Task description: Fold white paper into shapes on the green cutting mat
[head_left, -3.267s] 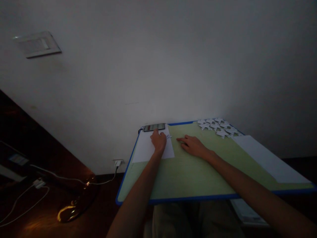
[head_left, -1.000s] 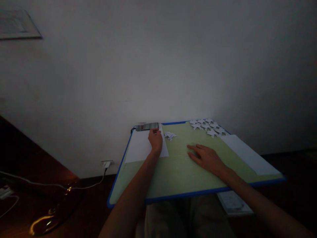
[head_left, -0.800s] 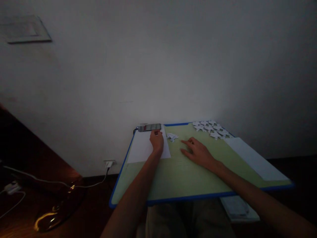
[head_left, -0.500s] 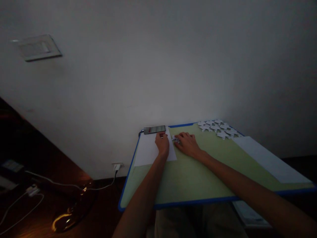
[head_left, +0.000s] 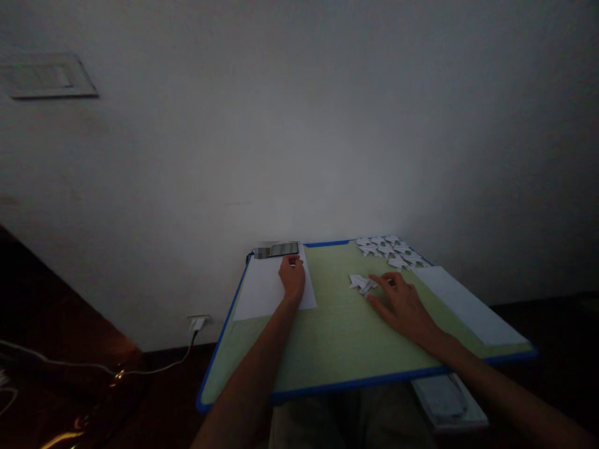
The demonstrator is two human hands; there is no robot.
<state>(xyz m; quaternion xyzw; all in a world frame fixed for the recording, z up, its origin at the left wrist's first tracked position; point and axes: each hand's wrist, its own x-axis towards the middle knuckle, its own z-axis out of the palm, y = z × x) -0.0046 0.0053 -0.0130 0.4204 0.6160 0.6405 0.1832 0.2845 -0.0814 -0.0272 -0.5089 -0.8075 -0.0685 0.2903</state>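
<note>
Right hand [head_left: 403, 305] has slid away from the left one since half a second back, and the small folded white paper shape [head_left: 362, 284] came along, so it now sits mid-board instead of by the sheet's edge.

Head camera: that hand lies flat, fingers apart, tips touching the shape. Left hand [head_left: 292, 279] rests on the white paper sheet [head_left: 259, 293] at the far left of the green, blue-edged lap board [head_left: 327, 355], knuckles up, fingers curled. Can't tell if it's pinching anything. Dark phone [head_left: 282, 249] lies just beyond it. Heap of similar folded white shapes [head_left: 388, 249] sits at the far right corner, with a second white sheet [head_left: 463, 305] beside it.
</note>
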